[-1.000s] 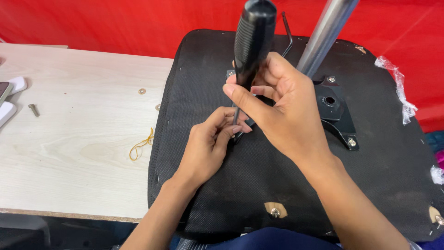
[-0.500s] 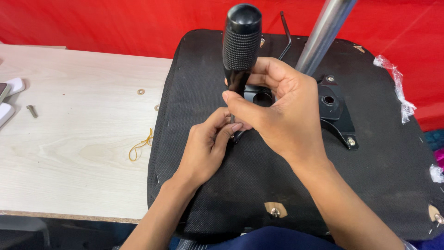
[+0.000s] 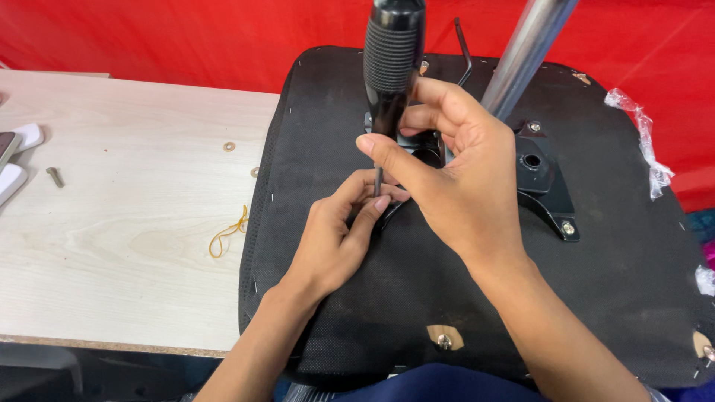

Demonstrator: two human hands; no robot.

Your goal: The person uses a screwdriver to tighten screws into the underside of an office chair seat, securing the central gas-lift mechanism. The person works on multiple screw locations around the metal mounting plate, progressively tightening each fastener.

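An upturned black chair seat point(image 3: 357, 298) lies on the table with a black metal mounting plate point(image 3: 547, 190) fixed at its middle. My right hand point(image 3: 454, 186) grips a screwdriver with a ribbed black handle point(image 3: 392, 63), held upright, tip down at the plate's left corner. My left hand point(image 3: 339, 234) pinches the thin shaft near its tip, fingers resting on the seat fabric. What lies under the tip is hidden by my fingers. A grey metal column point(image 3: 525, 52) rises from the plate behind my right hand.
A light wooden table point(image 3: 112, 246) lies to the left, carrying a yellow rubber band point(image 3: 227, 232), a washer point(image 3: 229, 147), a bolt point(image 3: 54, 176) and white objects point(image 3: 18, 160) at its left edge. A red cloth point(image 3: 186, 37) hangs behind. Clear plastic wrap point(image 3: 644, 141) lies at the seat's right.
The screwdriver handle has tilted and shifted slightly between frames while my right hand turns it. My left hand has stayed at the shaft's tip.
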